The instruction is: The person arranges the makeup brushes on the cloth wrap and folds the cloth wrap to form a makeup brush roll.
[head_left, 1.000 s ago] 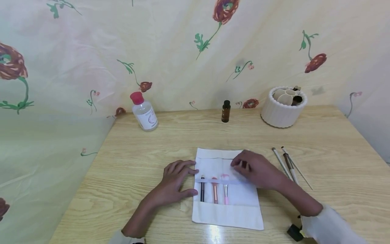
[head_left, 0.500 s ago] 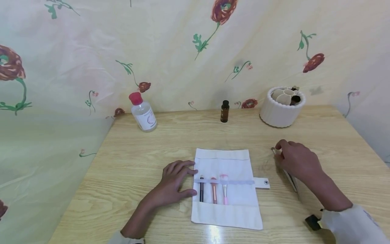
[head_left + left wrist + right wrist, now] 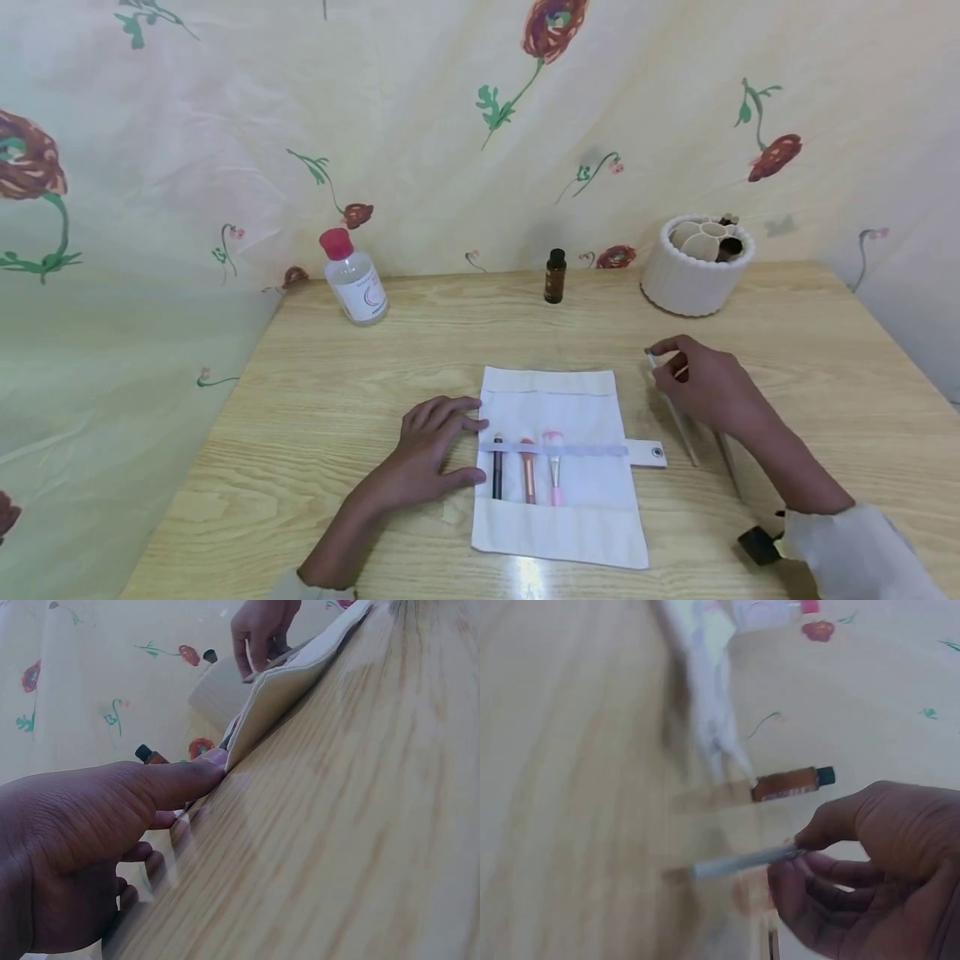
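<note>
A white fabric brush roll lies unrolled, its snap strap sticking out to the right. Under its lilac band sit a black-handled brush, a rose-gold brush and a pink-handled brush. My left hand rests at the roll's left edge, fingers spread; in the left wrist view the thumb touches that edge. To the right of the roll, my right hand pinches a slim makeup brush with a pale handle near its far end. The right wrist view is blurred, with the brush between thumb and fingers.
Loose brushes lie partly hidden beneath my right hand and forearm. Along the back stand a clear bottle with a red cap, a small brown bottle and a ribbed white holder. A flowered cloth hangs behind the wooden table.
My right hand has left the roll, reached right to the loose brushes and taken hold of the pale one, now shifted slightly left. The snap strap is uncovered. My left hand stays put.
</note>
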Demonstrator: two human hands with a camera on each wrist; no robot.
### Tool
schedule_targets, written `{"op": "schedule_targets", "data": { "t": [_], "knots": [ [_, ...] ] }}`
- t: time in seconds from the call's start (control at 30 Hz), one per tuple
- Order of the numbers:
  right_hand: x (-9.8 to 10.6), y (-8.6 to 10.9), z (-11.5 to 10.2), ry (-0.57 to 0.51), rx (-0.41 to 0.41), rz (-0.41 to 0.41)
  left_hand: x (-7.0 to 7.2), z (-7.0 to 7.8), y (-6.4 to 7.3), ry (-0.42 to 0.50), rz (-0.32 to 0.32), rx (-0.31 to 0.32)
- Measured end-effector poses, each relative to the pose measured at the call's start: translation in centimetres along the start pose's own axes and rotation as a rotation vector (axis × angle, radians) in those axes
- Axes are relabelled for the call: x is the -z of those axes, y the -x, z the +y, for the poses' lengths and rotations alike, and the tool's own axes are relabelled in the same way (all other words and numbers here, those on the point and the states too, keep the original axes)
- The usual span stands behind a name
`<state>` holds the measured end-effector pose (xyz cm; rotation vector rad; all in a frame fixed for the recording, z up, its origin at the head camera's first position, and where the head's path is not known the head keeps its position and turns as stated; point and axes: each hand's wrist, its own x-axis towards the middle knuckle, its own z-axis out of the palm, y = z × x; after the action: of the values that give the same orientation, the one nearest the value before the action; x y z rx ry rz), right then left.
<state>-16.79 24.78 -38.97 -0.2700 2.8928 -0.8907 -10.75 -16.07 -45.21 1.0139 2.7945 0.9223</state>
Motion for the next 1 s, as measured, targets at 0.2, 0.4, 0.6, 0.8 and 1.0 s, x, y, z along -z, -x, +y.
{"op": "schedule_targets", "data": {
  "t": [0.2,0.4,0.6,0.8,1.0],
  "knots": [
    [0.1,-0.4,-1.6,-0.228,0.069,0.040,-0.1,-0.1,0.0,0.002,0.009,-0.007],
    [-0.8,-1.2,-2.9,-0.420,0.098,0.081,-0.2,-0.1,0.0,0.006,0.006,-0.001],
    [-2.2,-1.6,-3.9,-0.494,0.118,0.057,-0.1,-0.1,0.1,0.000,0.000,0.005],
    [-4.1,-1.9,-4.2,-0.531,0.144,0.003,-0.1,-0.2,0.2,0.000,-0.002,0.002],
    [-5.2,-1.6,-4.6,-0.453,0.147,-0.055,-0.1,-0.2,0.1,0.001,-0.008,0.000]
  ]
}}
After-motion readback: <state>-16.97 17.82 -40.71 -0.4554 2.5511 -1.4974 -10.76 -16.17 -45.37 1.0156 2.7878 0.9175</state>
